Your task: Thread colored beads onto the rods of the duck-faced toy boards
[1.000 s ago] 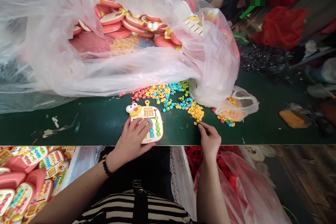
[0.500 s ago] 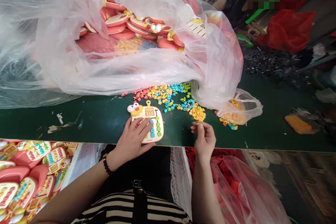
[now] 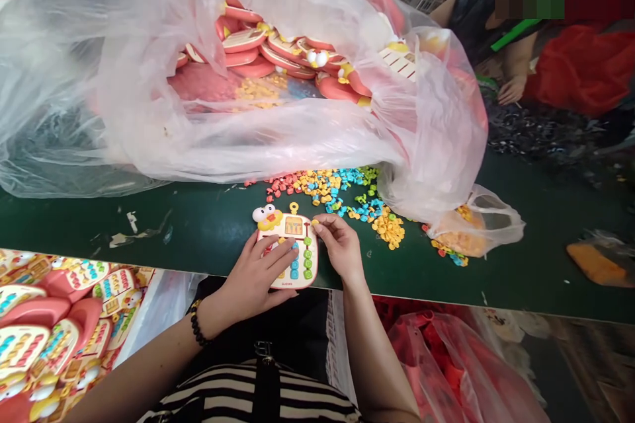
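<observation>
From my seat I see the toy lying face up near the surface's front edge. Its cream face has rounded corners and a red rim. At its 11 o'clock sits a bird head with bulging white eyes, pink cheeks and a yellow and orange beak; at 12 o'clock are a yellow ring and, just below it, a tan printed panel. Blue beads and green beads stand in columns, with bits of red and yellow showing between my fingers. Small red lettering runs along 6 o'clock, too fine for me to read surely; I make out no other writing.

My left hand is open, fingers laid across the face. My right hand pinches a small yellow piece between thumb and forefinger at the toy's 1 o'clock edge.

From the toy, mixed pieces spread toward 1 o'clock, a yellow heap lies toward 3, a clear bag of red-backed toys fills 12, and more toys are piled at 8.
</observation>
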{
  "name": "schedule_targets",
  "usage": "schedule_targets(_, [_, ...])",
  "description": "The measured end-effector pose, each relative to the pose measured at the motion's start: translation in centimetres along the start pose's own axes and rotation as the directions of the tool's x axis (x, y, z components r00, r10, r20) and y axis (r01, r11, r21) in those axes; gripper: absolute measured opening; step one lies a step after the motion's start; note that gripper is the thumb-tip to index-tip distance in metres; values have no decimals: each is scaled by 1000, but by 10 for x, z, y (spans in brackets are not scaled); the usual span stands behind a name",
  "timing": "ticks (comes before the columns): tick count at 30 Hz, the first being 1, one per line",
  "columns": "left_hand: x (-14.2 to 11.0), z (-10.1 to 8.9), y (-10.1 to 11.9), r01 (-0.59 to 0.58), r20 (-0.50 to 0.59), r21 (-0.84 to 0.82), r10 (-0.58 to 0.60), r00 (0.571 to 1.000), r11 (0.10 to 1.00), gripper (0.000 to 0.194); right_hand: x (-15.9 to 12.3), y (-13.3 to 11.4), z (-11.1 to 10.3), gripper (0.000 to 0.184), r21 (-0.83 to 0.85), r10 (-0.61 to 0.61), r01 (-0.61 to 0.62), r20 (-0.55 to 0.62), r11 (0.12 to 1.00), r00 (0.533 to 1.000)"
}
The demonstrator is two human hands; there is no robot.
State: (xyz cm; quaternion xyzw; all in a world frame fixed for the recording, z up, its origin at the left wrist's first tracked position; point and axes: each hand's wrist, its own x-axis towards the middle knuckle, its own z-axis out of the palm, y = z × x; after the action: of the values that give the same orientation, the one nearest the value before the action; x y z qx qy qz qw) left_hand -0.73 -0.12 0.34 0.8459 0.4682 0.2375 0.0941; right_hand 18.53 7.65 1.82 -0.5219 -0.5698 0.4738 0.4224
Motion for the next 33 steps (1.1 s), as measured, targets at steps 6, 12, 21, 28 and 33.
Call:
schedule_targets(6, [-2, 1, -4, 2, 8, -23, -1, 1000, 1000, 56, -2, 2, 3, 16, -297, -146, 121, -64, 947, 987])
schedule_targets(12, [-2, 1, -4, -8, -2, -18, 8, 1000, 1000, 54, -2, 3, 6, 14, -395, -242, 214, -21, 893, 970])
schedule_targets(21, [1, 0, -5, -22, -23, -38, 21, 1000, 999, 51, 1, 7, 9, 15, -444, -268, 241, 1, 863, 963])
schedule_targets(28, [1, 0, -5, -27, -28, -39, 26, 999, 999, 52, -2, 8, 8, 18, -451, -280, 252, 5, 856, 960])
schedule_targets(33, [0, 2, -6, -44, 0, 12, 44, 999, 999, 53, 8, -7, -4, 20, -395, -125, 177, 152, 901, 980])
